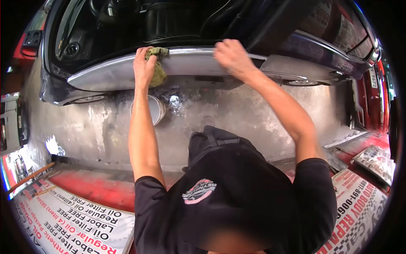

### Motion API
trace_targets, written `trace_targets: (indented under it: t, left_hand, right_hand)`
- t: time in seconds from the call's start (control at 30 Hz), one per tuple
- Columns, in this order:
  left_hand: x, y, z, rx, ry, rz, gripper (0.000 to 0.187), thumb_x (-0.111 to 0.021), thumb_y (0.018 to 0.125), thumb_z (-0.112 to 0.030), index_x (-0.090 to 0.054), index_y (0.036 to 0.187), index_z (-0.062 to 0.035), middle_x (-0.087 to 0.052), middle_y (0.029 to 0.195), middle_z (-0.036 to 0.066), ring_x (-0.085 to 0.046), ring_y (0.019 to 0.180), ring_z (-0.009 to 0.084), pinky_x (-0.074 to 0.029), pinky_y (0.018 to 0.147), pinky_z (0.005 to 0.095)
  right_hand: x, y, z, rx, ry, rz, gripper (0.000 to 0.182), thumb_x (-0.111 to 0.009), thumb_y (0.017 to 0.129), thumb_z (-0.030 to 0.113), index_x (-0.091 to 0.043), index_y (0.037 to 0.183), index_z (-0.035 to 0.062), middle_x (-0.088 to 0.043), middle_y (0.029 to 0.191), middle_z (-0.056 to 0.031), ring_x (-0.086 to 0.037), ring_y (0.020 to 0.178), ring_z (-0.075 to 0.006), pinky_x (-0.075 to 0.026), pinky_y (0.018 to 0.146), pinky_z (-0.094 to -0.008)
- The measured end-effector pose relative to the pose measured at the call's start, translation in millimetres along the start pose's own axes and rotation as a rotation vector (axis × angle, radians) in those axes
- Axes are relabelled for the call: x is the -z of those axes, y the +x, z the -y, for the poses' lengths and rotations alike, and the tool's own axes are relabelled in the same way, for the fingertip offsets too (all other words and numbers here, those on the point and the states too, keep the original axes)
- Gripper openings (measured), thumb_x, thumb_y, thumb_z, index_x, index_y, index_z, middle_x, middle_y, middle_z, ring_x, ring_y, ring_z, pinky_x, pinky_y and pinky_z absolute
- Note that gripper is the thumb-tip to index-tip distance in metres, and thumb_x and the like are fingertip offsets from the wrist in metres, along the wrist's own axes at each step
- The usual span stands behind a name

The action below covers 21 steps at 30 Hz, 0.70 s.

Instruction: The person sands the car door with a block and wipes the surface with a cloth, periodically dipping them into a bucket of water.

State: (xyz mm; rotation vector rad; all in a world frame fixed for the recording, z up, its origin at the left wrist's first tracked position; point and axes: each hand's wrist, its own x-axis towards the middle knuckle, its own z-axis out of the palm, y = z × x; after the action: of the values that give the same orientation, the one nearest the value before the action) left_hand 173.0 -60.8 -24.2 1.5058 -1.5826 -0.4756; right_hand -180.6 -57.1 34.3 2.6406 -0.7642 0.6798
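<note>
My left hand (144,67) grips a yellow-green cloth (158,77), bunched at the upper edge of the car door (186,63). Part of the cloth hangs down over the door's outer face. The door's panel looks dull grey, unlike the dark shiny body around it. My right hand (231,57) is curled closed at the same upper edge, farther right and slightly blurred. Whatever its fingers hold, if anything, is hidden. Below my left hand, a pale bucket (155,109) stands on the floor, partly behind my forearm.
Wet patches shine on the concrete floor (253,114) between me and the car. Behind me are printed banners (80,224) on a red ledge (99,186). A red vehicle (372,97) is at the far right. A wooden stick (31,180) leans at the left.
</note>
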Motion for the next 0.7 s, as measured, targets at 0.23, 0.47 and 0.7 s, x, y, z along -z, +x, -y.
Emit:
trace_targets:
  t: [0.23,0.47,0.7]
  left_hand:
    - [0,-2,-3,-0.005,0.026,-0.064,0.035,-0.063,0.086,-0.017,-0.076,0.116,-0.0042,-0.069,0.122,0.015,-0.068,0.115,0.0369,-0.051,0.102,0.0413]
    - [0,2,2,0.007,0.024,-0.032,0.037,-0.063,0.085,-0.017,-0.076,0.117,-0.0040,-0.069,0.121,0.015,-0.068,0.112,0.0372,-0.052,0.101,0.0412]
    - [2,7,3,-0.013,-0.033,0.028,0.036,-0.062,0.087,-0.013,-0.074,0.118,0.0005,-0.070,0.118,0.017,-0.069,0.111,0.0344,-0.051,0.101,0.0380]
  right_hand:
    - [-32,32,22,0.020,-0.009,-0.001,0.008,-0.063,0.079,0.016,-0.062,0.080,0.0077,-0.055,0.092,-0.0088,-0.057,0.091,-0.0259,-0.046,0.078,-0.0390]
    - [15,-18,-17,-0.044,-0.005,0.045,0.009,-0.067,0.075,0.014,-0.063,0.080,0.0071,-0.057,0.091,-0.0085,-0.056,0.089,-0.0270,-0.045,0.077,-0.0402]
    - [-3,9,-5,-0.002,0.031,0.026,0.008,-0.065,0.080,0.014,-0.060,0.079,0.0078,-0.052,0.087,-0.0077,-0.054,0.086,-0.0269,-0.044,0.076,-0.0396]
